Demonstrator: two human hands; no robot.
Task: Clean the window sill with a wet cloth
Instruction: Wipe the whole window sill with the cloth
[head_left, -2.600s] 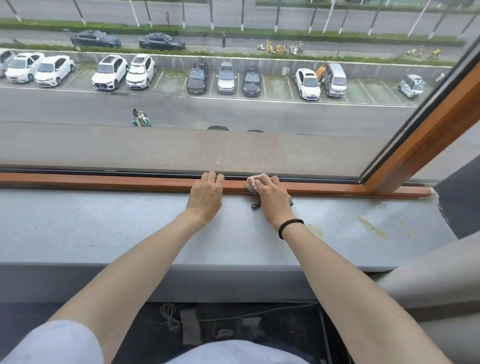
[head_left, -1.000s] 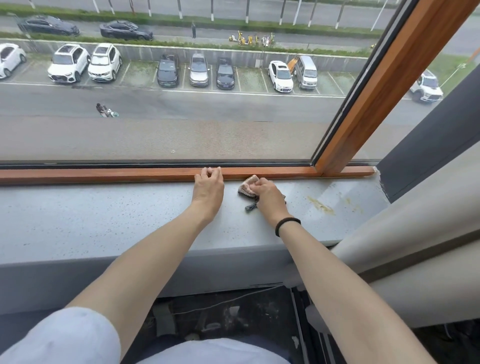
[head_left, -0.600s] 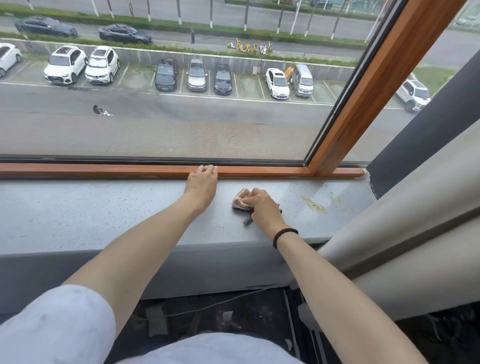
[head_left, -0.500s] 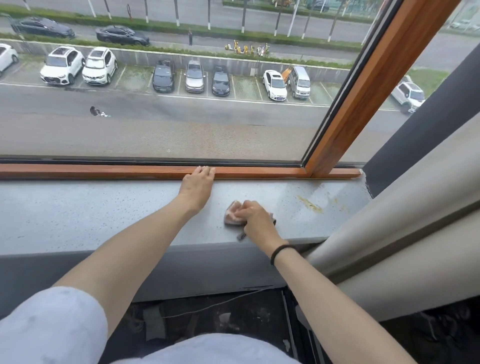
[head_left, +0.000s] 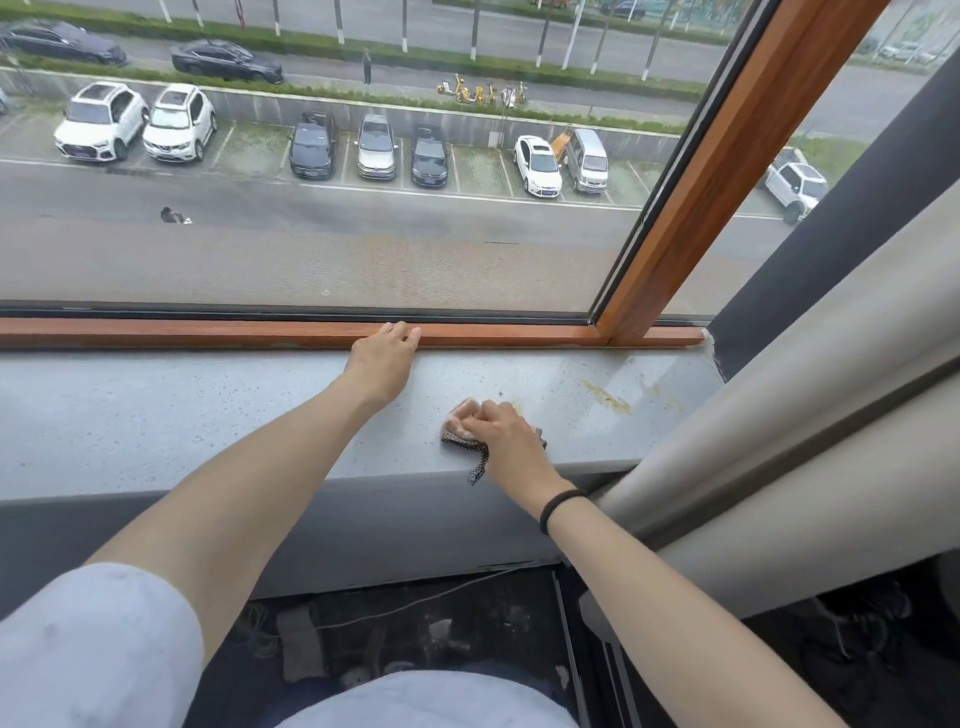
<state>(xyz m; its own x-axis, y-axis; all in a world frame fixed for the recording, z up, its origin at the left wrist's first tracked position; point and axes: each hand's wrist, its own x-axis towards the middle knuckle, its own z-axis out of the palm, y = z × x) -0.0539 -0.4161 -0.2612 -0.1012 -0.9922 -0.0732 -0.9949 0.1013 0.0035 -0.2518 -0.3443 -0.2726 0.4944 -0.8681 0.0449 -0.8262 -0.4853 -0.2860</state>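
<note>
— Where with the cloth now?
— Down on the sill, close to its front edge, with one patterned tail hanging over the lip. Bunched under the right hand, gripped by curled fingers, pinched tight.
— And half a second ago?
— Farther back, mid-sill; a moment before that, right against the frame. So: drags from back to front, one stroke across the depth of the sill.
— The left hand?
— Stays put. Rests flat with straight fingers, tips touching the frame; holds nothing, looks like bracing.
— Meaning for the job?
— Probably covers this one strip, no more. Leaves the stain untouched, a little to the right, between cloth and curtain. Likely calls for a shift rightward and some scrubbing there. Cannot judge the long stretch of sill to the left, clean or not.
— Any writing, brands, labels?
— None legible. No mark on the cloth, none on the band at the right wrist. Cars parked outside, beyond the glass, plates and badges too small to read.
</note>
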